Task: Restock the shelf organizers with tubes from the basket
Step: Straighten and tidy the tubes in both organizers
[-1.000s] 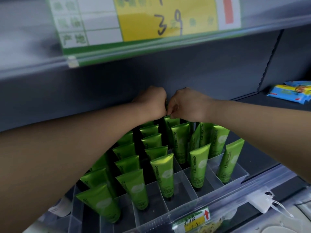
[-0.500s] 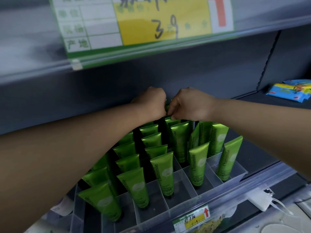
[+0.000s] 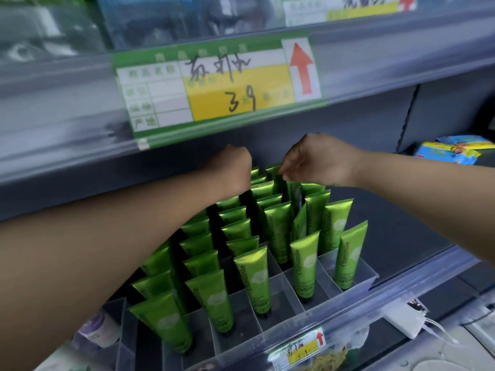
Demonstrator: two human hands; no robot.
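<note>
Several green "Chamomile" tubes point(image 3: 251, 277) stand cap-down in rows in a clear divided organizer point(image 3: 356, 282) on the shelf. Both my arms reach to the back rows. My left hand point(image 3: 233, 167) is a fist just above the rear tubes, its fingers curled away from view. To the right, my right hand point(image 3: 318, 159) pinches the top edge of a rear tube point(image 3: 273, 168) between thumb and fingertips. The front compartments on the right each hold a single tube. No basket is in view.
The upper shelf's edge with a green and yellow price label point(image 3: 214, 87) hangs just above my hands. Blue and yellow packets point(image 3: 450, 152) lie at the far right. A white device with cables point(image 3: 404, 319) sits below the shelf rail. A purple-and-white item point(image 3: 99, 330) sits at lower left.
My hands, touching at the back a second ago, have moved apart. The view has tilted up, showing more of the upper shelf and label.
</note>
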